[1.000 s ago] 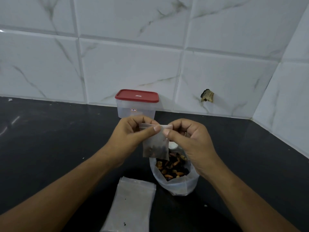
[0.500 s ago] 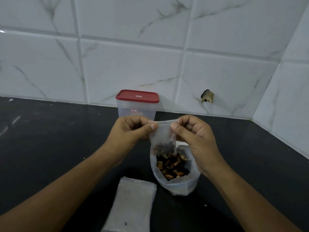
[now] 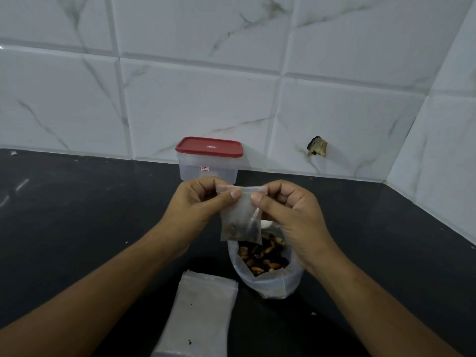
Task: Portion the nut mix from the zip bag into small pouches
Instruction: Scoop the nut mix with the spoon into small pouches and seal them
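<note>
Dim flat cool light, soft shadow on counter (image 3: 77, 228) below the fingers (image 3: 235, 194), faint glare far left of them, wide-angle bending at edges, focus sharp.

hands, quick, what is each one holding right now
Left hand: closed, pinching the top left corner of the small clear plastic pouch with nut mix inside.
Right hand: closed, pinching the same pouch's top right corner.

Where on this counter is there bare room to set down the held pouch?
Bare counter spreads left of the left hand and red-lidded box; another lies right of the right hand, toward the wall. Crowded: the middle, where nut bag and flat pouches sit close, small pouch held over the bag.
</note>
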`<action>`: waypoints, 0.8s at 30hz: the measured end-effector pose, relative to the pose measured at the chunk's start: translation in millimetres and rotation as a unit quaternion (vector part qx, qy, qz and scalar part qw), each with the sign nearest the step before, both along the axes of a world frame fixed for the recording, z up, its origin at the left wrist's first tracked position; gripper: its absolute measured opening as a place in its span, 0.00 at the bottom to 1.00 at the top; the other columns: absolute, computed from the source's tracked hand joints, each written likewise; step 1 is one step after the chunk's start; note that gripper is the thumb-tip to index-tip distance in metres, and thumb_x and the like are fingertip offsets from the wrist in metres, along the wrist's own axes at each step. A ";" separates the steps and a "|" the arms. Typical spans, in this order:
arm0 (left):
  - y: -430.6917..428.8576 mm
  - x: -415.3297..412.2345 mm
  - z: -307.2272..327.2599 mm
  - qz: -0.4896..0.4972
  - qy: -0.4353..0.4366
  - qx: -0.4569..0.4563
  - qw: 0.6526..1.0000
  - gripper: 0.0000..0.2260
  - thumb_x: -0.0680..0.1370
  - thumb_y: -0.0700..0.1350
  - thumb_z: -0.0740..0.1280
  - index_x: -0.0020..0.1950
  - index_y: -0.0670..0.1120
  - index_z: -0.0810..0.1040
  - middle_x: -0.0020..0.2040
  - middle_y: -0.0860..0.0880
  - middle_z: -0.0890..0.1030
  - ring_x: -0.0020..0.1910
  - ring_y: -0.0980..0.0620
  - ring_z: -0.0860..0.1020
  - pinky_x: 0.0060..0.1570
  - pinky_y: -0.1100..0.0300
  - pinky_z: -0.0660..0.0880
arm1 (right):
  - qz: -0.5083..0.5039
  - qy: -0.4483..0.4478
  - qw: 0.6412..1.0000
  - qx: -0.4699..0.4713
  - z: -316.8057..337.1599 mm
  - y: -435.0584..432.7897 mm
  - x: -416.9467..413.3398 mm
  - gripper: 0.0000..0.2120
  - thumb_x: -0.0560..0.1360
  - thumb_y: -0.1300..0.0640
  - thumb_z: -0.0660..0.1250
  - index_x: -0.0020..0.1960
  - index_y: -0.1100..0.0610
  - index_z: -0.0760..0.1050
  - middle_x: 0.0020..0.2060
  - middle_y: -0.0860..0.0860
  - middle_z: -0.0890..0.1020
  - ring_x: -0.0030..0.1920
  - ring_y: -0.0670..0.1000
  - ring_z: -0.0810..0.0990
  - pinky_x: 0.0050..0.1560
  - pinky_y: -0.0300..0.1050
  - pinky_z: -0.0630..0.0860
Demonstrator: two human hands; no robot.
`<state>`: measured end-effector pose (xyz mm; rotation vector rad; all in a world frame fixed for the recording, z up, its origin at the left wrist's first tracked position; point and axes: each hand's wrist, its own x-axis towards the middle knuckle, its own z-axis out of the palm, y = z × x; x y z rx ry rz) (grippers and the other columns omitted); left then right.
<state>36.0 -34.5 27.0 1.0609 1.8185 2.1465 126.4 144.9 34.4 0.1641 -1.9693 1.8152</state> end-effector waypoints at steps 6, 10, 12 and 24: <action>-0.1 -3.1 -0.3 0.025 -0.028 0.058 0.998 0.04 0.74 0.39 0.72 0.47 0.40 0.80 0.42 0.43 0.83 0.43 0.50 0.84 0.41 0.59 0.81 | -0.027 0.000 0.999 -0.040 1.0 2.4 -1.2 0.09 0.77 0.63 0.74 0.42 0.51 0.84 0.42 0.55 0.85 0.45 0.55 0.85 0.51 0.56 0.83; 0.9 -3.9 -0.6 0.007 -0.008 0.071 0.997 0.07 0.77 0.35 0.70 0.51 0.41 0.74 0.38 0.44 0.81 0.42 0.49 0.84 0.42 0.57 0.81 | -0.046 -0.008 0.996 -0.073 0.5 5.5 -2.7 0.06 0.78 0.65 0.72 0.44 0.57 0.83 0.39 0.55 0.85 0.40 0.53 0.85 0.45 0.52 0.84; 1.8 -3.8 -2.3 0.012 0.020 0.057 0.998 0.05 0.78 0.33 0.68 0.51 0.40 0.74 0.41 0.46 0.81 0.44 0.49 0.83 0.44 0.56 0.81 | -0.047 -0.015 0.995 -0.083 -0.2 5.4 -2.4 0.04 0.79 0.64 0.71 0.46 0.59 0.83 0.40 0.56 0.85 0.39 0.54 0.85 0.41 0.50 0.84; -15.5 -25.7 1.4 0.095 -0.027 0.024 0.995 0.17 0.77 0.31 0.70 0.62 0.46 0.82 0.54 0.45 0.87 0.53 0.46 0.86 0.48 0.55 0.84 | -0.097 0.005 0.984 0.147 -2.4 1.8 3.0 0.09 0.80 0.63 0.71 0.57 0.52 0.81 0.44 0.49 0.87 0.43 0.48 0.87 0.45 0.41 0.83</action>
